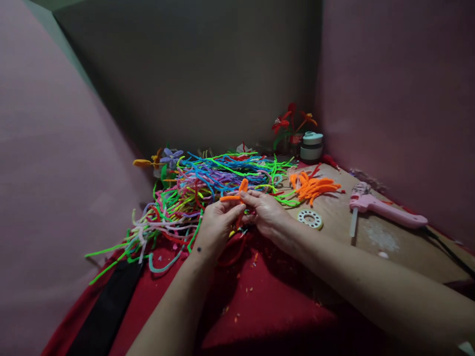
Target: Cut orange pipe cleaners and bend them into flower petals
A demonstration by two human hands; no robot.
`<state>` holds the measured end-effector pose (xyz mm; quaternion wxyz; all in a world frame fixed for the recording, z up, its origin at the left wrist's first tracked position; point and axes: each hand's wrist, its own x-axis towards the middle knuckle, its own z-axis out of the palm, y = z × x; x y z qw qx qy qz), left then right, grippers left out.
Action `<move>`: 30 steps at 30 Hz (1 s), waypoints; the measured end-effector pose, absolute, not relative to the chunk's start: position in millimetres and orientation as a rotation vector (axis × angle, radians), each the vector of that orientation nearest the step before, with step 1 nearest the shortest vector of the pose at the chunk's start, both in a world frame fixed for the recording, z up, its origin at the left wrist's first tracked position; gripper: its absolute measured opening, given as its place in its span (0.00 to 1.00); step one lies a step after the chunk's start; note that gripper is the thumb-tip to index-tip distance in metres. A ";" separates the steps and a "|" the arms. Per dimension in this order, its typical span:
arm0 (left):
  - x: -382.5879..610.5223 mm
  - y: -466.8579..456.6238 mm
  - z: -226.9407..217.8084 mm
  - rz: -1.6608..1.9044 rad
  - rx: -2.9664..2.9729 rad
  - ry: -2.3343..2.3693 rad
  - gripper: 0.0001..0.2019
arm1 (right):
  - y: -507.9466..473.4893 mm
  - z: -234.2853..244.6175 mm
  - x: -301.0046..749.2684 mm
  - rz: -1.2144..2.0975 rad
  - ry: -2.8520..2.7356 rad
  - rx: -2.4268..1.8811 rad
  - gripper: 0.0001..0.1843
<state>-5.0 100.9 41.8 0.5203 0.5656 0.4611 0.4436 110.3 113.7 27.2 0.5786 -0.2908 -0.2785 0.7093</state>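
Note:
Both hands meet in the middle over the red cloth [267, 291]. Between them is an orange pipe-cleaner piece [243, 186] with one loop pointing up and another part pointing left. My left hand [217, 222] pinches it from the left, thumb and fingers together. My right hand [267, 211] grips it from the right, thumb and index finger near its centre. The lower part of the piece is partly hidden by the fingers. Just below the hands lie what look like red-handled scissors [233, 249], mostly in shadow.
A heap of multicoloured pipe cleaners [222, 173] spreads behind and left. Orange pipe cleaners [315, 187], a white ring with holes [310, 219] and a pink glue gun [389, 210] lie on a brown board [411, 257]. Behind stand a lidded jar [311, 147] and red pipe-cleaner flowers [282, 122].

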 end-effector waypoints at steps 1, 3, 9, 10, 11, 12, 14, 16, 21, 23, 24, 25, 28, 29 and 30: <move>-3.1 101.1 39.9 1.044 1.333 1.098 0.11 | 113.2 25.2 109.1 1.636 -0.716 -0.674 0.09; -0.8 101.9 36.3 0.986 1.255 1.057 0.10 | 113.0 21.8 107.5 1.576 -0.802 -0.696 0.10; 8.5 96.6 35.7 0.940 1.333 1.048 0.10 | 112.8 20.6 107.1 1.459 -0.838 -0.760 0.11; 10.8 94.6 36.6 0.936 1.329 1.068 0.10 | 112.1 21.3 107.3 1.455 -0.836 -0.769 0.11; 13.1 92.5 37.3 0.934 1.302 1.073 0.10 | 111.4 22.1 107.5 1.453 -0.835 -0.781 0.12; 15.3 90.7 37.6 0.938 1.261 1.063 0.10 | 110.7 22.9 107.8 1.457 -0.838 -0.792 0.12; 18.7 87.8 36.9 0.942 1.204 1.009 0.10 | 110.2 23.8 108.7 1.470 -0.842 -0.823 0.12; 20.3 86.0 34.9 0.924 1.222 0.962 0.11 | 111.9 23.4 110.2 1.460 -0.842 -0.853 0.11; 16.0 86.4 31.7 0.781 1.295 0.955 0.12 | 126.0 17.6 115.4 1.248 -0.834 -0.903 0.15; 10.6 89.7 33.8 0.730 1.381 1.058 0.13 | 132.5 16.1 117.8 1.191 -0.815 -0.879 0.17; 7.2 91.8 36.0 0.751 1.433 1.139 0.14 | 135.1 15.8 118.9 1.184 -0.816 -0.860 0.18; 3.5 94.1 39.0 0.824 1.486 1.217 0.15 | 137.1 15.8 119.9 1.186 -0.825 -0.845 0.18; -8.0 99.8 49.7 0.940 1.580 1.195 0.21 | 139.0 16.8 121.7 1.196 -0.893 -0.851 0.17; -11.2 101.0 52.7 0.945 1.602 1.164 0.22 | 138.4 17.2 121.8 1.194 -0.919 -0.862 0.16; -13.8 101.9 54.7 0.954 1.610 1.143 0.23 | 137.2 17.7 121.7 1.194 -0.943 -0.871 0.15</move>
